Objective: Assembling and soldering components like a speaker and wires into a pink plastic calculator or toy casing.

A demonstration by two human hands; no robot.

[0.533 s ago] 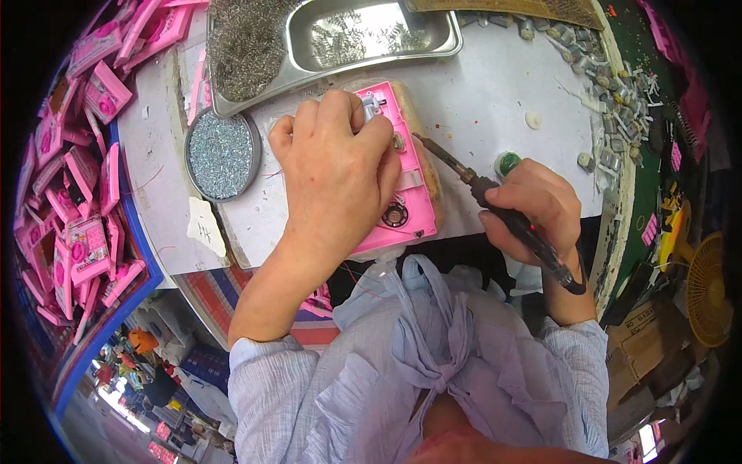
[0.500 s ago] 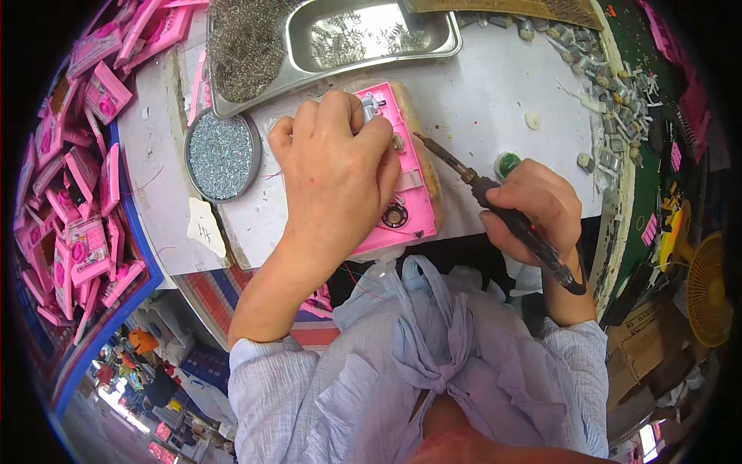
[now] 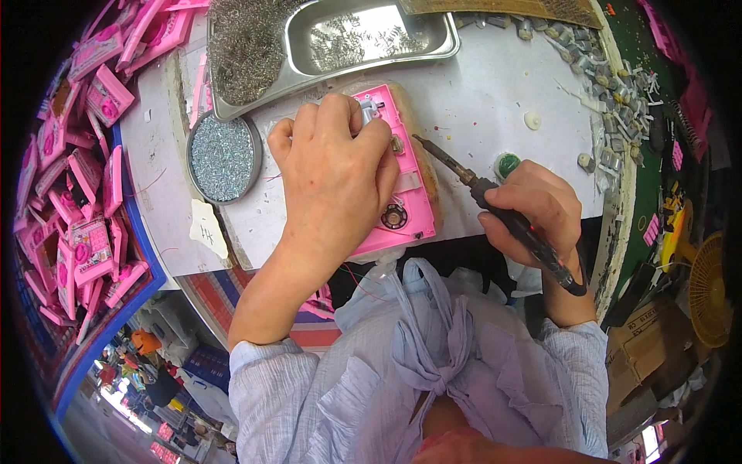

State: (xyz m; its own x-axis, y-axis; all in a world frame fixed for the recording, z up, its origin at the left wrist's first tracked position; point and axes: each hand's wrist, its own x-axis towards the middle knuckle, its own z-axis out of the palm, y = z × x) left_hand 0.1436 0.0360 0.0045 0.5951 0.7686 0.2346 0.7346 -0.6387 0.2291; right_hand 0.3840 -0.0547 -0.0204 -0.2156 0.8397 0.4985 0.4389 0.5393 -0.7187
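Note:
A pink plastic casing [image 3: 420,203] lies on a tan pad [image 3: 430,172] at the table's front edge. Inside it sit a small round speaker [image 3: 394,216] and a grey motor [image 3: 369,108] near the far end. My left hand [image 3: 338,166] rests over the casing's left side, its fingers curled and pressed together beside the motor. What those fingertips hold is hidden beneath the hand. To the right, my right hand [image 3: 541,207] grips the dark handle of a soldering iron [image 3: 506,213]. The iron's tip points up and left, just right of the casing and apart from it.
A round dish of screws [image 3: 224,158] stands left of my left hand. Behind are metal trays [image 3: 340,73] with small metal parts. Several grey motors [image 3: 610,100] lie at the right edge. Pink casings [image 3: 85,232] are heaped at far left. A green-topped pot [image 3: 506,164] stands by my right hand.

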